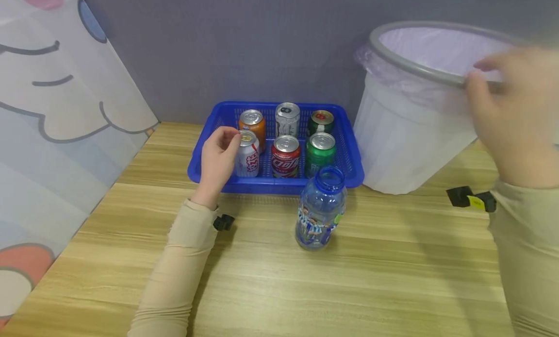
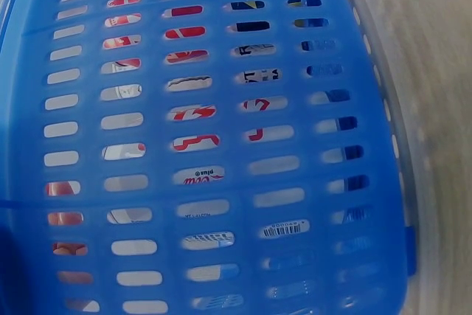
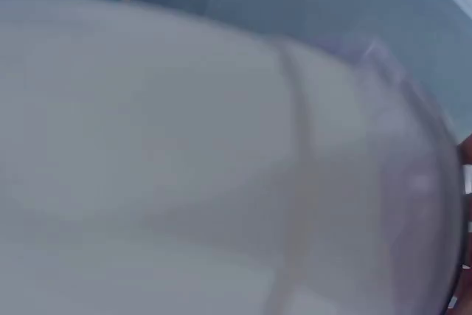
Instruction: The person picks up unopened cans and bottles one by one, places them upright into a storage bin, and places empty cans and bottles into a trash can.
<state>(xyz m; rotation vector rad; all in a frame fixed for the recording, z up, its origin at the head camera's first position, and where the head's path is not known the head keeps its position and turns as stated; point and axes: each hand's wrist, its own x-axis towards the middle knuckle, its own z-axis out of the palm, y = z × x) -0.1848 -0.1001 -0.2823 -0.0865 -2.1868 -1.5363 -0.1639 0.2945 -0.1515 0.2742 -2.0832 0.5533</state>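
My left hand [image 1: 218,155] hovers over the left rim of a blue plastic basket [image 1: 272,183], its fingers loosely bent beside a white can [image 1: 248,157] with red lettering. Whether the fingertips touch that can is unclear. Around it in the basket stand an orange can [image 1: 258,128], a silvery-white can [image 1: 287,123], a dark green can [image 1: 315,125], a red can [image 1: 286,160] and a bright green can [image 1: 320,155]. On the right, my blurred right hand [image 1: 519,113] is over the near rim of a white bin [image 1: 402,128], thumb and fingers spread, no object visible in it.
A clear blue, uncapped plastic bottle [image 1: 320,215] stands upright before the basket on the wooden table [image 1: 262,288]. The bin has a grey rim and a purple liner [image 1: 436,48]. A grey panel [image 1: 218,45] rises behind; a cartoon-printed sheet [image 1: 65,109] borders the left.
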